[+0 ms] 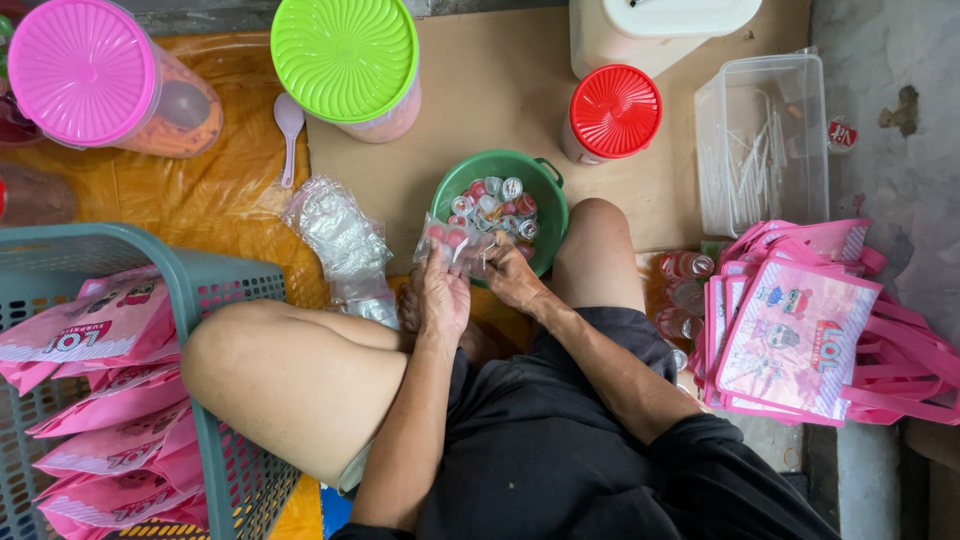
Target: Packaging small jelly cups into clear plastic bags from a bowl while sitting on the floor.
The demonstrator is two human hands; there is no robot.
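Note:
My left hand (443, 295) and my right hand (512, 275) together hold a small clear plastic bag (455, 243) with a few small sealed jelly cups inside it. The bag sits just over the near rim of a green bowl (545, 190) that holds several more of these small round cups (495, 205). My bare knees are spread to either side of the bowl. A pile of empty clear bags (340, 240) lies on the floor just left of my hands.
A teal basket (205, 330) with pink printed bags stands at left. A stack of pink tote bags (800, 330) lies at right. Behind are pink (85, 70), green (345, 55) and red-lidded (615, 110) containers, a clear box of straws (760, 140), and a lilac spoon (289, 130).

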